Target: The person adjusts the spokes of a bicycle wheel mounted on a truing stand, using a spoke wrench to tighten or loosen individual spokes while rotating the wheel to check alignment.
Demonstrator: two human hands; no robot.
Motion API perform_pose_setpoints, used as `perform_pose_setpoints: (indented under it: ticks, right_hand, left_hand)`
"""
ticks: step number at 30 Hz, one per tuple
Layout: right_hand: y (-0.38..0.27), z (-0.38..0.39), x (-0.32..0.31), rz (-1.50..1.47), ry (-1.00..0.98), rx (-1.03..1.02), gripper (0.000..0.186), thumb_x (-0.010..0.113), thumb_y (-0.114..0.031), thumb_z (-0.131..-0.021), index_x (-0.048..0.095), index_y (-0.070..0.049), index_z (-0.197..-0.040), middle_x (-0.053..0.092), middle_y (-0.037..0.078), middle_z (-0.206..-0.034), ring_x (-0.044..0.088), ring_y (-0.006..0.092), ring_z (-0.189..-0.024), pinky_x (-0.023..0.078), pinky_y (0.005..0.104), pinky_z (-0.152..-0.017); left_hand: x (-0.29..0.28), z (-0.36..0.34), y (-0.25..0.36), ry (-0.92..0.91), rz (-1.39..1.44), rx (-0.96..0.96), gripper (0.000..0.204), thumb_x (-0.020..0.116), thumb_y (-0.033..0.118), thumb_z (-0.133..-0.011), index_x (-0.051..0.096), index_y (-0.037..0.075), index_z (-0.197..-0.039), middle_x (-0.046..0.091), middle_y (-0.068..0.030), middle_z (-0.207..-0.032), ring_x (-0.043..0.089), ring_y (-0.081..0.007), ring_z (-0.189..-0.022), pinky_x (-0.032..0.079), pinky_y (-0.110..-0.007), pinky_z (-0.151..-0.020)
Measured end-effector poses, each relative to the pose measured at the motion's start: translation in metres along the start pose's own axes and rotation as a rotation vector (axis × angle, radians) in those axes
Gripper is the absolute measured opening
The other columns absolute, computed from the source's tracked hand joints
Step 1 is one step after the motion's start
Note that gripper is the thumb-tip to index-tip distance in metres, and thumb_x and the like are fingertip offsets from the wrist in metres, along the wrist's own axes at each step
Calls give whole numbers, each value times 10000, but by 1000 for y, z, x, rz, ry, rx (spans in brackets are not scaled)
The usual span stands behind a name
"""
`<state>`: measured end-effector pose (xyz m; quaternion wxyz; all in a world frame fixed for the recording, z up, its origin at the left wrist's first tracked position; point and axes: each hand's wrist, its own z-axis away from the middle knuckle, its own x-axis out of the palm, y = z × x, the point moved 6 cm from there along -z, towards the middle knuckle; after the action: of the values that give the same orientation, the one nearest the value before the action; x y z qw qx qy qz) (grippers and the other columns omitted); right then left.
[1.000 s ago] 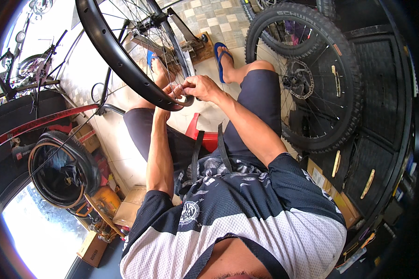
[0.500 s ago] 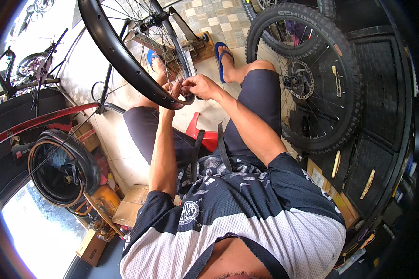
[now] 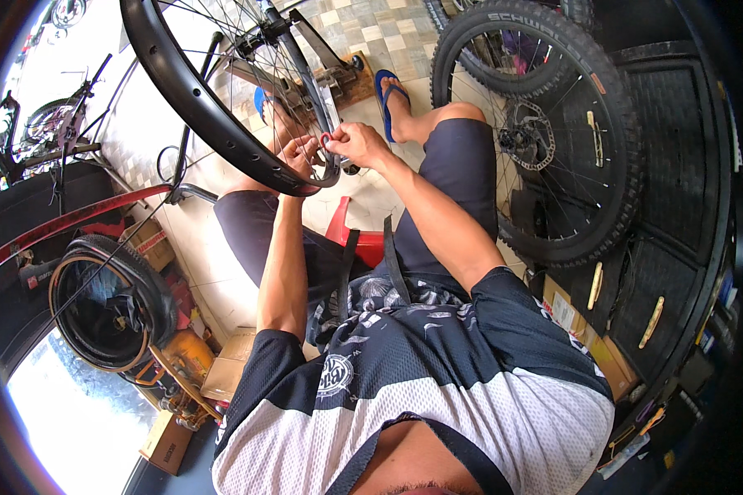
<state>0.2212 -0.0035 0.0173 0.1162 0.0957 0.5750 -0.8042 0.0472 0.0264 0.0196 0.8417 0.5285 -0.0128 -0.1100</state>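
Note:
A black bicycle wheel rim (image 3: 188,106) with spokes sits in a metal truing stand (image 3: 305,49) on a wooden base (image 3: 353,81), above my lap. My right hand (image 3: 355,145) is closed at the rim's near end, thumb and forefinger pinching a small red tool (image 3: 325,141), possibly a spoke wrench. My left hand (image 3: 301,155) is curled among the spokes just left of it, partly behind the rim; whatever its fingertips grip is too small to make out. A red plastic seat (image 3: 359,247) shows between my thighs.
A knobby-tyred wheel (image 3: 582,239) with a disc rotor leans against a black panel (image 3: 669,190) on my right. Bike frames (image 3: 66,132), a red tube (image 3: 99,203) and spare tyres (image 3: 153,280) crowd the left. Cardboard boxes (image 3: 231,363) lie beside me; blue sandals are on my feet (image 3: 392,103).
The red tool at my right fingertips shows now where it was hidden before. Both hands have shifted slightly upward, and the rim appears a little further left.

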Motion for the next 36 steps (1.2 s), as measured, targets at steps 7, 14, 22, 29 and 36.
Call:
perform_pose_setpoints:
  ticks: [7, 14, 22, 29, 36]
  right_hand:
    - [-10, 2, 10, 15, -49, -45, 306, 726, -327, -820, 722, -41, -930, 739, 143, -862, 716, 297, -805, 545, 403, -736]
    - [-30, 13, 10, 138, -60, -140, 327, 723, -378, -845, 708, -113, -1036, 739, 148, -933, 703, 361, -896, 536, 457, -792]
    - [-24, 12, 11, -50, -119, -134, 276, 694, -280, -859, 709, -59, -1024, 743, 129, -912, 714, 297, -861, 537, 402, -772]
    - [-17, 9, 13, -146, -139, -107, 223, 675, -166, -875, 708, -7, -1027, 748, 117, -911, 703, 201, -817, 537, 340, -761]
    - [-20, 8, 15, -349, -316, -72, 244, 693, -135, -920, 681, 46, -1083, 726, 71, -948, 651, 117, -847, 521, 278, -786]
  left_hand:
    - [-4, -3, -5, -45, -51, -50, 329, 725, 319, -942, 689, 42, -1115, 679, 7, -817, 594, -59, -622, 451, -206, -498]
    - [-6, 3, -11, -279, 153, -257, 329, 702, 358, -955, 680, 53, -1080, 660, 17, -809, 599, -59, -661, 444, -205, -530]
    - [-11, -3, -10, -145, 4, -155, 346, 774, 384, -893, 646, 68, -834, 649, -4, -713, 567, -75, -598, 414, -231, -523]
    - [-3, -5, 5, -60, -223, -81, 439, 801, 447, -851, 546, 124, -699, 580, 0, -635, 520, -70, -520, 395, -228, -457]
    - [-11, 13, 17, -34, -58, -111, 463, 723, 508, -900, 556, 128, -697, 547, 24, -621, 480, -74, -477, 338, -231, -424]
